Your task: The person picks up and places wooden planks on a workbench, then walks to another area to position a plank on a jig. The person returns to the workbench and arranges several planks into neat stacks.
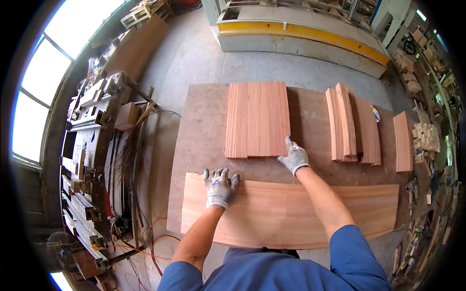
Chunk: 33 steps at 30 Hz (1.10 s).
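My left hand point(220, 188), in a grey-white work glove, rests with spread fingers on the far edge of a long, wide reddish wood panel point(281, 213), toward its left end. The panel lies across the near side of the table, right in front of me. My right hand point(295, 156), gloved as well, is at the near right corner of a block of wooden boards point(258, 121) standing side by side. One finger stretches along the block's right side and the thumb spreads toward its near edge. The other right fingers are partly hidden.
The brown tabletop point(204, 126) carries more curved wood pieces point(343, 123) at right and a single board point(403, 141) at its right edge. A clamp rack point(92, 145) stands at left. Beyond the table is a large machine with a yellow rail point(310, 34). Hoses point(154, 245) lie on the floor.
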{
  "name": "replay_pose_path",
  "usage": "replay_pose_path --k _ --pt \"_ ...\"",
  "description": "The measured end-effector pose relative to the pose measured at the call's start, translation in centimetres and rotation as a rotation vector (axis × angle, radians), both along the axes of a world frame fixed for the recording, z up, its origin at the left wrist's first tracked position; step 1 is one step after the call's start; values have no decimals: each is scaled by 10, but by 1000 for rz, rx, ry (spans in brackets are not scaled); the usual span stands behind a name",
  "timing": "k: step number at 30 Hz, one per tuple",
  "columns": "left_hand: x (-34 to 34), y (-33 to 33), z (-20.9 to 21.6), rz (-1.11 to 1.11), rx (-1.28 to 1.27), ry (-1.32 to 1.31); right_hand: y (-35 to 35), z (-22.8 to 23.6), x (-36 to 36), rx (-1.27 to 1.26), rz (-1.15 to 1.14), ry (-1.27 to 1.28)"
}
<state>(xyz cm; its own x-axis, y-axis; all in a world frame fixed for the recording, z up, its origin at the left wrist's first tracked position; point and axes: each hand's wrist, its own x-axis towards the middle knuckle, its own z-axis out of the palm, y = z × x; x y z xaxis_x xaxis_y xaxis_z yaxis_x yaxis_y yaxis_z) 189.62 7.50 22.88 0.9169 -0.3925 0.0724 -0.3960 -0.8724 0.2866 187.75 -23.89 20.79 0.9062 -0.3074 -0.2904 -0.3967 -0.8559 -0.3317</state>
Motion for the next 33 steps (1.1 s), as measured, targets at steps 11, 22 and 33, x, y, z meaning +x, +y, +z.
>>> replay_pose_path --k 11,22,33 --pt "10 0 -12 -26 58 -9 46 21 -123 -72 -113 -229" --pt "6 14 -13 -320 17 -18 156 54 -359 -259 -378 -44" --pt "-94 40 7 -607 58 34 165 65 -353 -234 -363 83"
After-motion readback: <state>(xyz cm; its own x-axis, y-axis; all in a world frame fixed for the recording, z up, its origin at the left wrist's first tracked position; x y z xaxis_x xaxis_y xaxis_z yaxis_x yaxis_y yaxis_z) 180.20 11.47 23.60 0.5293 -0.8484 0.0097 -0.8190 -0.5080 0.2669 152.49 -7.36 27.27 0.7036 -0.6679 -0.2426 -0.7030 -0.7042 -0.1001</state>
